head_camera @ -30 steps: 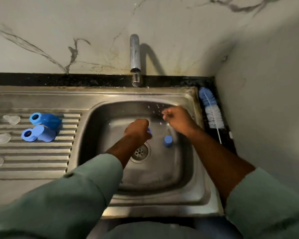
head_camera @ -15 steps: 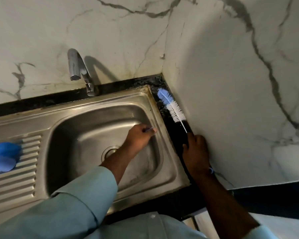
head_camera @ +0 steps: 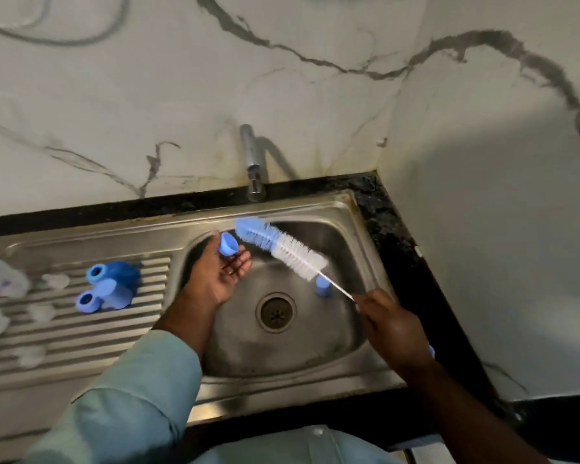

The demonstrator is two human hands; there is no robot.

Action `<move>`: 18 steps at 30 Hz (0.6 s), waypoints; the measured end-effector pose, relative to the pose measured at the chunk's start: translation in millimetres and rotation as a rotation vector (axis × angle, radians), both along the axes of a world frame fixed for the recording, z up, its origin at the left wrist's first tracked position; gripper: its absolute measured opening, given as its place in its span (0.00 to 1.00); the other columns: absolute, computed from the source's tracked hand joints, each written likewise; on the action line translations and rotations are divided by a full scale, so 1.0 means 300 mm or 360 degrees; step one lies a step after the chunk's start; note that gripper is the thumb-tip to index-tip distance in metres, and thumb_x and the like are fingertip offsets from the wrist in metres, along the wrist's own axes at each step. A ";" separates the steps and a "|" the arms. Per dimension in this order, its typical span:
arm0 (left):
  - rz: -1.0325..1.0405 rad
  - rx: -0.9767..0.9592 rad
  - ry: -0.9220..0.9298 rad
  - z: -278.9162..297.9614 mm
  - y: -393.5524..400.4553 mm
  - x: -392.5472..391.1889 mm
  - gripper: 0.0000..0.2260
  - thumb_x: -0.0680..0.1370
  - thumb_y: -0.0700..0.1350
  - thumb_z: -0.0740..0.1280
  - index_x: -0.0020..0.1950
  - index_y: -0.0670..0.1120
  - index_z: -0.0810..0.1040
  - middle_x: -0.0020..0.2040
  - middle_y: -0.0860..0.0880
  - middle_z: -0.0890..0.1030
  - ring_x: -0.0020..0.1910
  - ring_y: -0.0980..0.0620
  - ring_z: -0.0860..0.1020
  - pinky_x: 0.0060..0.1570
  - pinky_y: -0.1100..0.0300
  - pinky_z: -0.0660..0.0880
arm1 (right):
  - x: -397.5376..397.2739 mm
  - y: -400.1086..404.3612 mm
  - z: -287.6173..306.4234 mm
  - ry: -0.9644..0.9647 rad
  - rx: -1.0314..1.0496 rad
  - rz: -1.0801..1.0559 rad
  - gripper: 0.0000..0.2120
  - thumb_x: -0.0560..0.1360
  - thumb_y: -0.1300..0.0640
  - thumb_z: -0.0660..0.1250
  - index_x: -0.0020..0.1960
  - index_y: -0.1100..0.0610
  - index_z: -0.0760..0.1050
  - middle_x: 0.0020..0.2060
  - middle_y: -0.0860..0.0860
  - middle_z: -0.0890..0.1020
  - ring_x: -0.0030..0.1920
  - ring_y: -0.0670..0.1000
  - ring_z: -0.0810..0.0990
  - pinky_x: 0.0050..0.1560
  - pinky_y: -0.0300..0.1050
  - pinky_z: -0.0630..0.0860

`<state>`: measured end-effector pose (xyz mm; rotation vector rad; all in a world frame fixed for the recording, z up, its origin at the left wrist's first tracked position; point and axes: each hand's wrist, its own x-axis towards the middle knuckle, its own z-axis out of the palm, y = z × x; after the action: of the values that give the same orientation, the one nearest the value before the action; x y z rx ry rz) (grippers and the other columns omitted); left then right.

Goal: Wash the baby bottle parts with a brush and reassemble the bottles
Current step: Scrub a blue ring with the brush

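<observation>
Pale green long sleeves (head_camera: pixel 141 393), the right pushed up; bare hands (head_camera: pixel 220 276).

The brush (head_camera: pixel 281 246), blue bristles at the tip and white behind on a thin wire stem, slants over the sink, its tip just beside a small blue cap (head_camera: pixel 228 244) held above the basin's left edge. A second blue cap (head_camera: pixel 322 285) stands on the basin floor under the stem. Two blue collars (head_camera: pixel 109 285) lie on the drainboard among blurred clear parts (head_camera: pixel 0 277).
</observation>
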<state>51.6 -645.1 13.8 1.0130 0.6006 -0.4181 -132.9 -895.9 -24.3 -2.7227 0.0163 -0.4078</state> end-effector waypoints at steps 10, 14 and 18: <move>-0.0006 0.0082 -0.0142 0.071 0.377 0.003 0.11 0.77 0.50 0.70 0.52 0.44 0.77 0.46 0.44 0.82 0.44 0.50 0.82 0.38 0.57 0.79 | 0.163 0.272 0.198 -0.0314 -0.0505 0.0584 0.13 0.74 0.56 0.60 0.52 0.55 0.82 0.42 0.48 0.82 0.35 0.51 0.82 0.27 0.41 0.74; -0.0065 -0.0176 -0.0196 0.083 0.439 -0.011 0.08 0.79 0.46 0.67 0.51 0.41 0.78 0.41 0.45 0.84 0.38 0.52 0.84 0.41 0.58 0.83 | 0.216 0.390 0.281 0.0560 0.0507 0.0374 0.09 0.78 0.62 0.64 0.46 0.55 0.83 0.26 0.47 0.76 0.22 0.45 0.69 0.24 0.36 0.63; -0.0073 -0.0214 -0.0163 0.092 0.432 -0.033 0.09 0.78 0.46 0.68 0.54 0.41 0.78 0.43 0.43 0.85 0.43 0.50 0.84 0.44 0.56 0.83 | 0.238 0.449 0.326 0.0158 0.0041 0.0532 0.11 0.76 0.63 0.61 0.51 0.58 0.82 0.29 0.49 0.81 0.26 0.48 0.79 0.25 0.41 0.74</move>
<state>41.8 -515.7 41.3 0.9149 0.4520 -0.4381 -61.5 -761.1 73.4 -2.6494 -0.3971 -0.1735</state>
